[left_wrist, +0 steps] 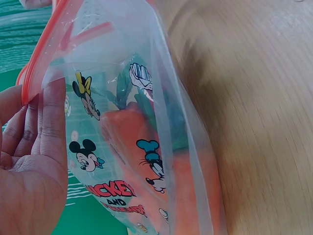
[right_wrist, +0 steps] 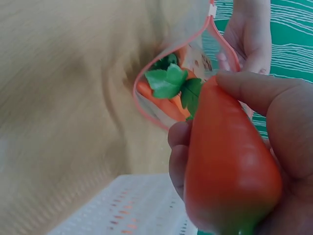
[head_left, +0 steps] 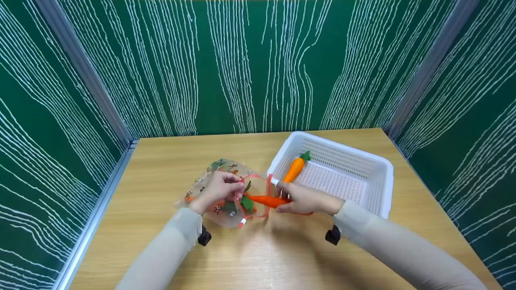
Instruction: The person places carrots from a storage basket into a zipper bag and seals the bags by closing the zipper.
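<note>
A clear zip bag [head_left: 197,187] with red edging and cartoon prints lies on the table, its mouth open toward the right. Between thumb and fingers, my left hand [head_left: 219,187] pinches the red edge of that mouth. Inside are orange carrots [left_wrist: 188,188] with green leaves [right_wrist: 166,81], seen partly through the plastic. My right hand [head_left: 308,199] grips a red pepper [right_wrist: 230,161] by its thick body, with thumb on one side and fingers curled on the other. The pepper's narrow end points into the bag's mouth, close to the leaves.
A white perforated plastic basket [head_left: 342,149] stands to the right, partly behind my right hand. One orange carrot [head_left: 295,167] with a green top leans at its left side. Green panels with white wavy lines [head_left: 229,60] enclose the wooden table [head_left: 161,157] at the back and sides.
</note>
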Demonstrator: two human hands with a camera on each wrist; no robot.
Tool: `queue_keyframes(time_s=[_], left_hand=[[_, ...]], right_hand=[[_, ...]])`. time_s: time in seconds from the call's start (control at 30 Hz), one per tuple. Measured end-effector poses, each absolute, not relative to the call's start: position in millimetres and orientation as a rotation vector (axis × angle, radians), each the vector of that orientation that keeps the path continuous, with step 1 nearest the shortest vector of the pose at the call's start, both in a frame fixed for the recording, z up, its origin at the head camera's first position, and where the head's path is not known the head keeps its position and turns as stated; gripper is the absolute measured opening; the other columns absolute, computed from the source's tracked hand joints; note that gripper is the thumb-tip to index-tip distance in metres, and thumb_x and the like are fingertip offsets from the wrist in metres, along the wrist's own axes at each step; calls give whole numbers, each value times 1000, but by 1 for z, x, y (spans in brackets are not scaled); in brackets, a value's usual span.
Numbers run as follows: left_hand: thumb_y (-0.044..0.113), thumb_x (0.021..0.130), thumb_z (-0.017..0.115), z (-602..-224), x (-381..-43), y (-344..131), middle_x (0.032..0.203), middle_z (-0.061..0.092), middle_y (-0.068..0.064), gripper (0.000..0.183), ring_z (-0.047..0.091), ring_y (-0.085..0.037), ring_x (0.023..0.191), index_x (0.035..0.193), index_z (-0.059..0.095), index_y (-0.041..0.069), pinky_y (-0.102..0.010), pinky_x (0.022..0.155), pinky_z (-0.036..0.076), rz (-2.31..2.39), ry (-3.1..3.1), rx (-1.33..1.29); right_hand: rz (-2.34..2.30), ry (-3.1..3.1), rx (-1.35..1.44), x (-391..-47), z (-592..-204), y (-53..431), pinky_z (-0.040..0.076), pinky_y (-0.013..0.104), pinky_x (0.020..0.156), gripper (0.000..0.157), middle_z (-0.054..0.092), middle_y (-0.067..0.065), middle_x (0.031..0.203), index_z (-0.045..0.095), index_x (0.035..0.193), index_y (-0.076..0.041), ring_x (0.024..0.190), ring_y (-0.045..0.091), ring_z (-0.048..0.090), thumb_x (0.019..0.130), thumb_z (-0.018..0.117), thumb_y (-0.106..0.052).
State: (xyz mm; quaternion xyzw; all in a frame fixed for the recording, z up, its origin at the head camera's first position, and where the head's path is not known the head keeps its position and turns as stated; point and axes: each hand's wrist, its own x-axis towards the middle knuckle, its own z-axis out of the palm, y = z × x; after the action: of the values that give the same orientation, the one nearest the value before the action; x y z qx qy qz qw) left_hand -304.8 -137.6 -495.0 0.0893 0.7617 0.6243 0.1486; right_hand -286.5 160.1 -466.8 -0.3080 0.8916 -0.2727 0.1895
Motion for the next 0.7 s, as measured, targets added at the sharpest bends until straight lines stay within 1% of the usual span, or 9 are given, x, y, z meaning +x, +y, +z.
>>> queue_keyframes(time_s=[0.13,0.2,0.27,0.4,0.47,0.53,0.63,0.7], left_hand=[[4,104,71,-494,-304,-138,82,75,-4,20,71,-11,67,118,75,-11,-23,64,64,1801,2183,246],[5,105,72,-494,-305,-138,83,75,-5,20,71,-11,67,117,75,-9,-24,65,64,1797,2188,242],[7,105,72,-494,-305,-138,83,76,-5,20,71,-11,68,117,76,-8,-24,66,65,1789,2197,245],[9,104,74,-495,-305,-138,83,76,-5,19,72,-12,68,116,78,-5,-26,67,65,1779,2215,250],[8,104,74,-495,-306,-138,83,76,-5,18,71,-12,67,115,78,-5,-26,67,65,1785,2212,254],[8,104,74,-495,-306,-139,83,76,-5,18,71,-12,67,115,78,-5,-26,66,65,1796,2203,257],[7,104,73,-495,-306,-139,82,75,-5,18,71,-12,67,116,78,-5,-25,66,65,1813,2185,262],[7,104,73,-495,-305,-139,81,75,-4,18,70,-12,66,116,78,-6,-25,65,64,1822,2177,263]], right_hand=[[-834,2465,-811,-283,-474,153,56,44,95,48,66,4,113,56,140,-11,100,24,62,99,81,-18],[-865,2443,-811,-282,-476,150,57,46,96,46,66,4,115,57,138,-12,102,25,62,98,80,-13],[-878,2439,-834,-282,-479,147,58,47,97,41,67,5,114,58,132,-11,102,25,62,97,80,-8],[-846,2468,-877,-281,-483,141,59,44,92,35,68,3,111,63,124,-12,98,24,62,94,80,-6],[-814,2487,-892,-282,-484,139,59,43,90,35,69,2,110,64,123,-14,96,22,63,93,81,-7],[-784,2499,-898,-283,-486,136,59,42,90,35,70,1,111,65,124,-15,95,20,63,93,81,-8],[-789,2477,-900,-284,-488,133,59,41,91,38,70,2,114,65,128,-14,94,20,64,93,80,-8],[-798,2462,-902,-284,-488,132,60,40,88,41,70,2,115,65,131,-13,94,20,64,93,78,-8]])
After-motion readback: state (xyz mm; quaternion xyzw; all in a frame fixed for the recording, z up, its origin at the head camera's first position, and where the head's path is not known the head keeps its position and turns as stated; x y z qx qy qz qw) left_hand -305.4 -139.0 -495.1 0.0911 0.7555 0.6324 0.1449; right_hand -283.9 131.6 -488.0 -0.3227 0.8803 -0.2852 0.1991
